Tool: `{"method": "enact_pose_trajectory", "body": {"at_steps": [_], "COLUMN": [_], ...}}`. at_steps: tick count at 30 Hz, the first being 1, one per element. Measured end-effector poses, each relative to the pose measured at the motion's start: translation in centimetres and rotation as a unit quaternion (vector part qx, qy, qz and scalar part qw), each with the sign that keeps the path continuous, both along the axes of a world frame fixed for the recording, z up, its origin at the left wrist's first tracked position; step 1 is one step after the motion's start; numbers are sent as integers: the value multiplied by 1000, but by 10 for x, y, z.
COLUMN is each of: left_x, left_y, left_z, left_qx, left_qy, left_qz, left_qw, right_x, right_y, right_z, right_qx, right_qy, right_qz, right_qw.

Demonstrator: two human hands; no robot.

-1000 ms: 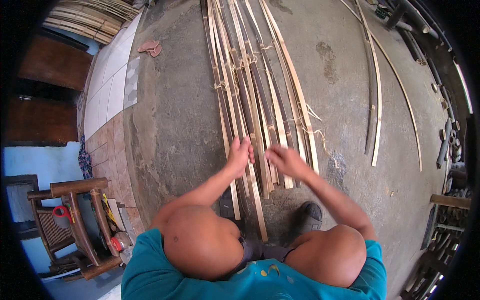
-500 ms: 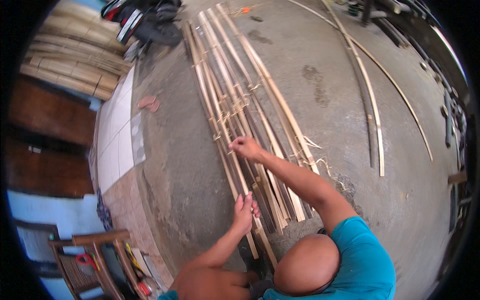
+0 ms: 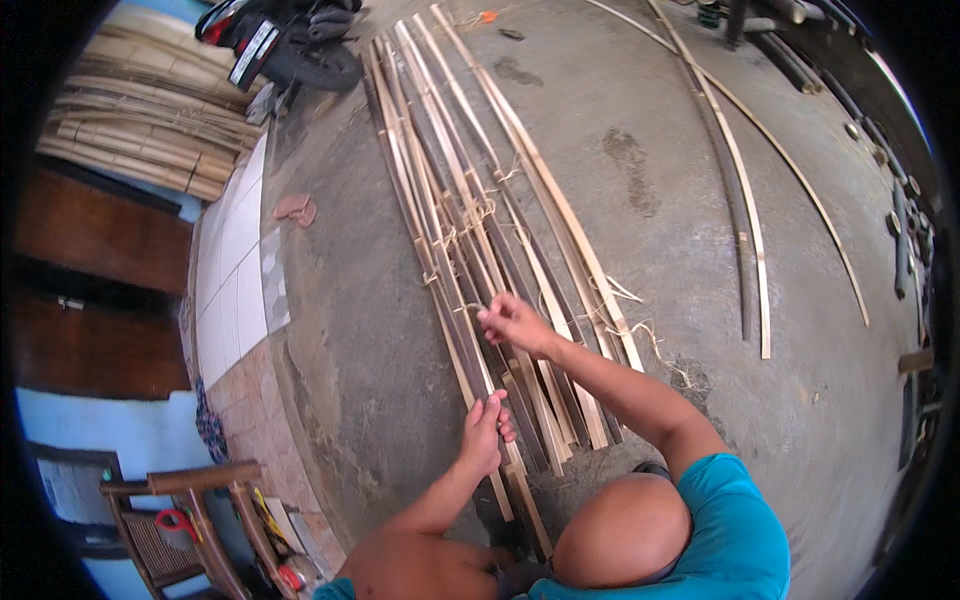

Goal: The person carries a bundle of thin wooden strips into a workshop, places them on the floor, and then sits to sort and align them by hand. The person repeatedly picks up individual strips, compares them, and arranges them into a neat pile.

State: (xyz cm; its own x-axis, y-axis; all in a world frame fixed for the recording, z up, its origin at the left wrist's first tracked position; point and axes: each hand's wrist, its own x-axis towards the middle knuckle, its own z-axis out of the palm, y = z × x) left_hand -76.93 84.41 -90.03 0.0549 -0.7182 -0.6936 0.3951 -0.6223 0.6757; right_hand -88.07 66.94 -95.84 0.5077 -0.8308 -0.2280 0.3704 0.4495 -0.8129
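My left hand (image 3: 484, 438) is closed around a long split-bamboo strip (image 3: 481, 366) close to its near end. Farther up the same strip, my right hand (image 3: 517, 326) pinches a thin pale tie strand (image 3: 467, 308) that trails from the fingertips toward the strip. Several more pale and dark bamboo strips (image 3: 560, 285) lie side by side on the floor, running away from me. Thin strands (image 3: 484, 212) are knotted around them at intervals, with loose ends (image 3: 655, 345) curling out at the right.
Two long bamboo strips (image 3: 745, 210) cross on the concrete floor (image 3: 680, 250) at the right. A motorcycle (image 3: 300, 45) stands at the far left, near stacked bamboo (image 3: 150, 125) and pink footwear (image 3: 295, 208). A wooden chair (image 3: 200, 480) holding red-handled scissors (image 3: 176, 522) stands near left.
My right hand has moved slightly right and nearer to me, drawing the strand away from the strip. My left hand keeps its hold on the bamboo strip.
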Motion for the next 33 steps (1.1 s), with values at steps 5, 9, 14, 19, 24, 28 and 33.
{"method": "enact_pose_trajectory", "body": {"at_steps": [5, 9, 14, 19, 24, 28, 33], "left_x": [3, 4, 5, -5, -2, -7, -14], "left_y": [1, 4, 5, 0, -1, -1, -10], "left_z": [4, 0, 10, 0, 14, 2, 8], "left_qx": [20, 17, 36, 15, 13, -3, 4], "left_qy": [56, 89, 101, 119, 135, 114, 98], "left_qz": [41, 39, 36, -1, 22, -2, 15], "left_qw": [997, 995, 994, 993, 990, 993, 995], "right_x": [-2, 2, -1, -6, -10, -6, -29], "right_y": [-22, -48, -55, -81, -63, -62, -51], "right_z": [-5, 1, 20, 26, 45, 43, 53], "right_qx": [68, -99, -253, -428, -291, -385, -318], "right_qy": [42, 235, 234, 414, 276, 329, 236], "right_qz": [69, 120, 292, 15, 342, 65, 444], "right_qw": [994, 959, 892, 803, 850, 860, 804]}}
